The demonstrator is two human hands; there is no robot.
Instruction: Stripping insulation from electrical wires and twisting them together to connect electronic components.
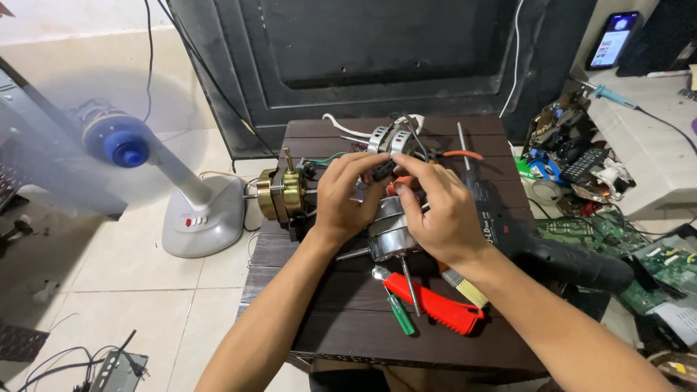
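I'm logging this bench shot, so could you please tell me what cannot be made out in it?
All in the head view:
- Small black part: pinched between left hand and right hand; the fingers cover most of it.
- Silver motor: top hidden under both hands.
- Fan: blades blurred by spinning.
- Phone: screen too small to read.
- Circuit boards: cut off by right edge.

Motor [392, 236] on table [348, 319]; fan [145, 167] left; drill [537, 247] right.

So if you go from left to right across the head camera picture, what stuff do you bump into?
Spinning fan with a blue hub → gold motor → left hand → right hand → black drill → green circuit boards.
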